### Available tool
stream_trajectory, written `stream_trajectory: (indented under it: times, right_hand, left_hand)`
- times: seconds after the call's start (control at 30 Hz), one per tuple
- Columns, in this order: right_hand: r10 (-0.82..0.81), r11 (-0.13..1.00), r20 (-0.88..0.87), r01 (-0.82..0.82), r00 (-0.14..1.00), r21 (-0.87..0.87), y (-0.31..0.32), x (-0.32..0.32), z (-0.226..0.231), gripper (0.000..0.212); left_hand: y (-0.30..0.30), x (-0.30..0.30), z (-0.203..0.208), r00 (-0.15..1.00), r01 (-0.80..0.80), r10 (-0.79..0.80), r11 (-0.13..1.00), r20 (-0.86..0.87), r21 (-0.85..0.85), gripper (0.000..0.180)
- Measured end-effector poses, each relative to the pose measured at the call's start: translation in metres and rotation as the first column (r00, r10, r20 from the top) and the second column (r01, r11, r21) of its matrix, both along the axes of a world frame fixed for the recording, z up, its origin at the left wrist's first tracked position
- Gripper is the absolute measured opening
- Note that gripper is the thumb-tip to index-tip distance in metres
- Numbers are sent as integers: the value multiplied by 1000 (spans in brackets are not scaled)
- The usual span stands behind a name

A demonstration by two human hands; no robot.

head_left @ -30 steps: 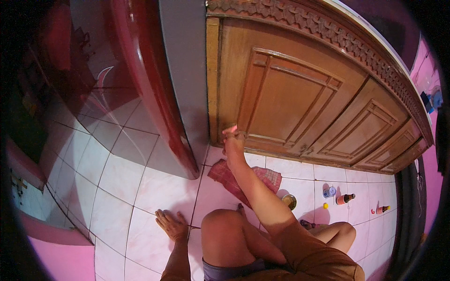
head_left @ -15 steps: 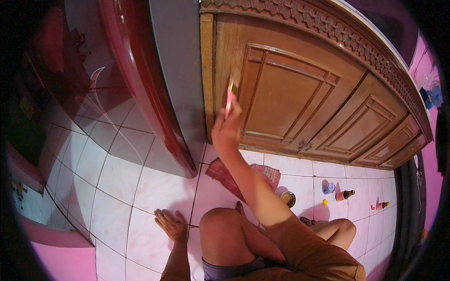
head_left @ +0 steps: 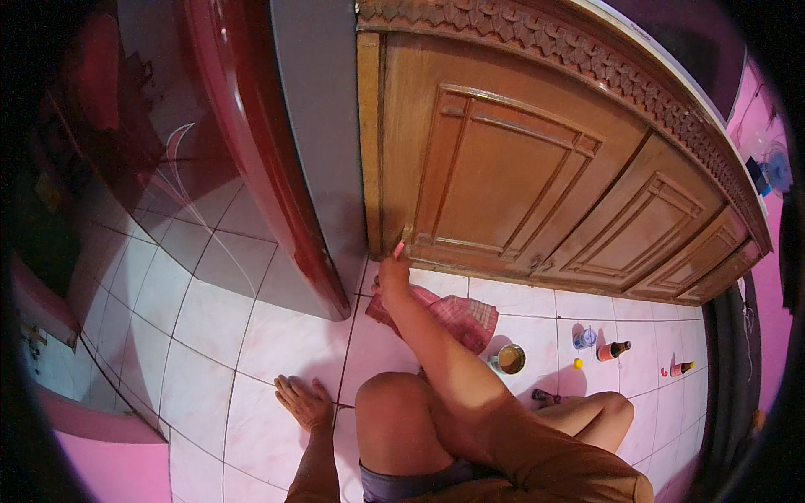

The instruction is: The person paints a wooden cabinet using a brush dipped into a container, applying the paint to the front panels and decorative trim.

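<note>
clasping a pink-handled brush (head_left: 399,248) in the right hand (head_left: 392,275), at the lower left corner of the cabinet door (head_left: 503,176); probably light, stiff-handled and soft-tipped (maybe slippery if wet), so best pinched mid-handle; resting the left hand (head_left: 303,404), with thumb and fingers apart, on the tiled floor (head_left: 281,335)

White tiled floor (head_left: 201,377); glossy dark-red furniture (head_left: 243,126) at ten o'clock; pink wall (head_left: 117,469) at eight, more pink at two
</note>
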State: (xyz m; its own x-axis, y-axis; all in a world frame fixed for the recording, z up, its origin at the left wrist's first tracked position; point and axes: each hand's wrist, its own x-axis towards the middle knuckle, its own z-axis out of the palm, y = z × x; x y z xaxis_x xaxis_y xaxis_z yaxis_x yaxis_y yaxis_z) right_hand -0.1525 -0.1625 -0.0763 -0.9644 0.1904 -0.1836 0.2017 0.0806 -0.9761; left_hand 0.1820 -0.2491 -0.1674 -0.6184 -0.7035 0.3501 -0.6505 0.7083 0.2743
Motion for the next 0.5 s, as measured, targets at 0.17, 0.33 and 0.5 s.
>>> stream_trajectory:
  times: [0.17,0.33,0.5]
  right_hand:
    - [293,876,143,-206,945,-435,-25,37,162,48]
    - [27,983,-576,-127,817,-134,-10,44,247,34]
    - [230,971,-608,-133,760,201,-4,60,251,33]
  left_hand:
    - [-19,45,-2,996,-81,82,996,34,-26,57]
    - [-5,18,10,999,-35,35,999,0,-18,54]
    - [-7,18,7,999,-36,36,999,-2,-27,55]
